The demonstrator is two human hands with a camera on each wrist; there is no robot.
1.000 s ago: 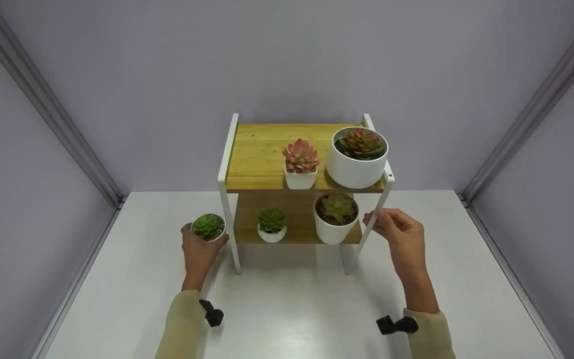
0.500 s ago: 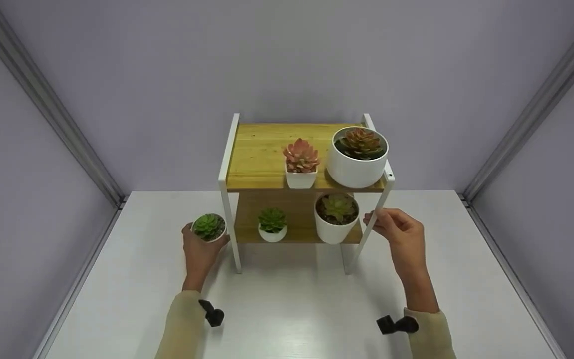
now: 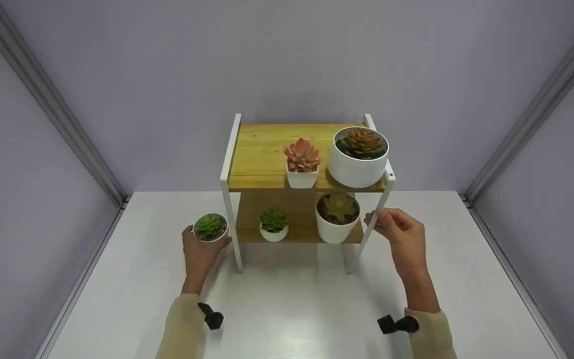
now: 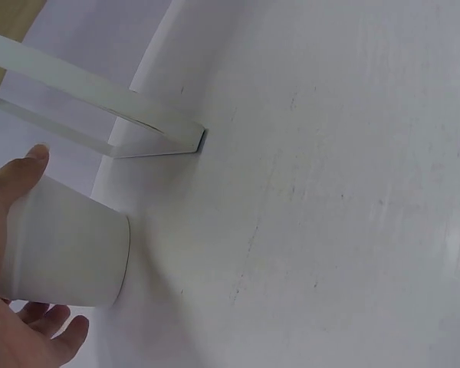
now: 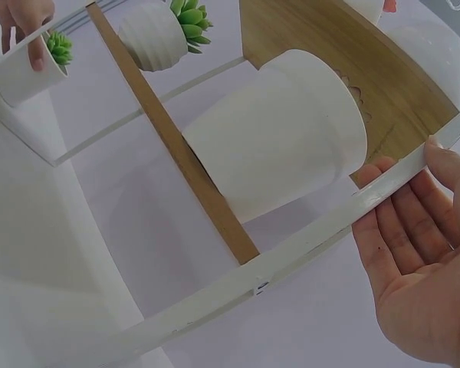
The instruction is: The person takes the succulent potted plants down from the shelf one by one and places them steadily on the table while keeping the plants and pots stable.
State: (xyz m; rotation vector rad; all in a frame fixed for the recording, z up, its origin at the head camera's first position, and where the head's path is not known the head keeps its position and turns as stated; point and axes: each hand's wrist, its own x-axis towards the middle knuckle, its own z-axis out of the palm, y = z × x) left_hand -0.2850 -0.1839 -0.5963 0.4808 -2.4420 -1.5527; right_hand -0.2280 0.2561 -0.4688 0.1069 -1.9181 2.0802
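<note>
My left hand (image 3: 200,257) grips a white round pot with a green succulent (image 3: 210,227), left of the two-tier plant shelf (image 3: 262,149). The left wrist view shows thumb and fingers on opposite sides of the pot (image 4: 69,245), its base close over the white table. My right hand (image 3: 406,239) pinches the shelf's white right front leg; in the right wrist view the thumb lies on one side of this frame bar (image 5: 322,230), the fingers on the other. Near that hand, a larger white pot with a pale green succulent (image 3: 335,229) stands on the lower tier.
On the upper tier stand a pink succulent in a square white pot (image 3: 302,179) and a wide white pot with a reddish succulent (image 3: 357,169). A small green succulent in a white pot (image 3: 273,233) is on the lower tier. Grey walls enclose the white table (image 3: 287,309).
</note>
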